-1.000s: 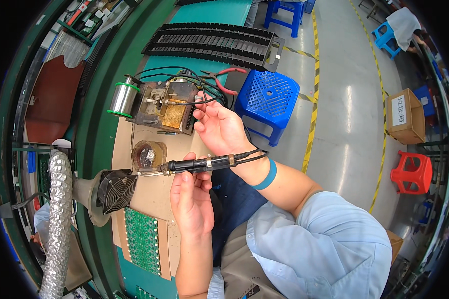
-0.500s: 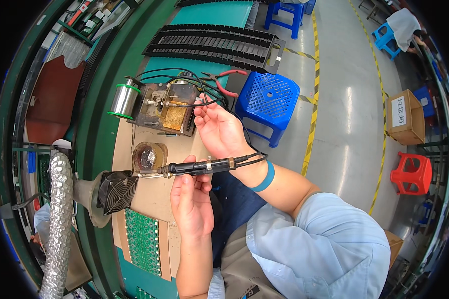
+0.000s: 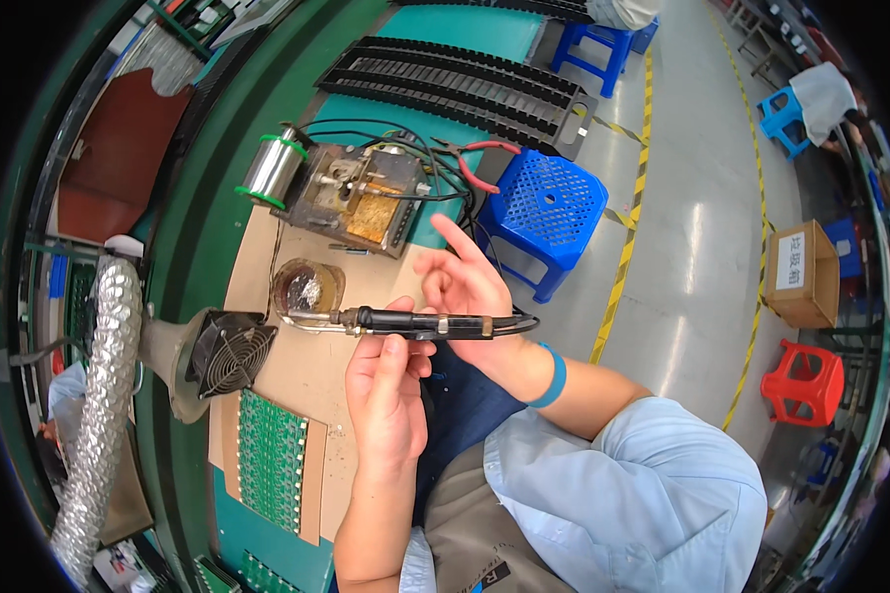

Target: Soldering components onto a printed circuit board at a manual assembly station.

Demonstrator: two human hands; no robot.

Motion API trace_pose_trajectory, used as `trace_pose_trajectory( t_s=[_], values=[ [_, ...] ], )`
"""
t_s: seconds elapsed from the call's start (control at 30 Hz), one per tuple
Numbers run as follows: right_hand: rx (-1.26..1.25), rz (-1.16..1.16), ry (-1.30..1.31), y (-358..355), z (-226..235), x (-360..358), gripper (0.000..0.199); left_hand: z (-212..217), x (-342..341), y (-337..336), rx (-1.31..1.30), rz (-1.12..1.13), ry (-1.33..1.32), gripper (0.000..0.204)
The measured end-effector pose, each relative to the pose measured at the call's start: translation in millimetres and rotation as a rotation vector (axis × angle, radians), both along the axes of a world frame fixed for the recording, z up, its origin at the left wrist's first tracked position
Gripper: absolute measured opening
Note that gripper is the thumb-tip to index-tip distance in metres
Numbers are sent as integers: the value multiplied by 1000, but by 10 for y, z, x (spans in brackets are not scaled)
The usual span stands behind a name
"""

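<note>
My left hand (image 3: 390,395) pinches a black soldering iron (image 3: 420,325), with a thin metal solder-feed tube along its tip, between thumb and fingers. The iron lies nearly level, its tip pointing left past a round amber glass dish (image 3: 330,286) with whitish residue. Just behind the iron's cable end, my right hand (image 3: 473,287) is open, index finger stretched out and the others loosely bent. It is nearest the cable, and whether it touches it I cannot tell. Beyond stands a worn soldering unit (image 3: 351,212) with a sponge, dials and cables, beside a green-rimmed solder wire spool (image 3: 274,170).
A green circuit board panel (image 3: 270,460) lies on cardboard at the near left. A black fan (image 3: 235,354) and a silver flexible duct (image 3: 99,395) stand left. Red-handled pliers (image 3: 485,182), black slotted racks (image 3: 455,91) and a blue stool (image 3: 549,203) are beyond.
My right hand has drawn back from the cable by the soldering unit, toward me, and its index finger has straightened. The iron stays in my left hand, now more level. The view has shifted slightly.
</note>
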State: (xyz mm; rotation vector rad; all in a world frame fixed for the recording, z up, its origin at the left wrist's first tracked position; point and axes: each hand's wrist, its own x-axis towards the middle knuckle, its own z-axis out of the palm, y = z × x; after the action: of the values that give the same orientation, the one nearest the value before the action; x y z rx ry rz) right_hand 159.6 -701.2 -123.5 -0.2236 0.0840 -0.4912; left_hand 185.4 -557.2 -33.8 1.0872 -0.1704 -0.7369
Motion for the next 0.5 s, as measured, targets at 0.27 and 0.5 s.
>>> trace_pose_trajectory(
  t_s=[0.27,0.5],
  values=[
    [-855,53,18,367,78,-311,66,74,-27,179,35,34,-73,47],
    [-983,-86,-77,479,235,-110,65,-3,-72,380,-41,54,-56,44]
  ],
)
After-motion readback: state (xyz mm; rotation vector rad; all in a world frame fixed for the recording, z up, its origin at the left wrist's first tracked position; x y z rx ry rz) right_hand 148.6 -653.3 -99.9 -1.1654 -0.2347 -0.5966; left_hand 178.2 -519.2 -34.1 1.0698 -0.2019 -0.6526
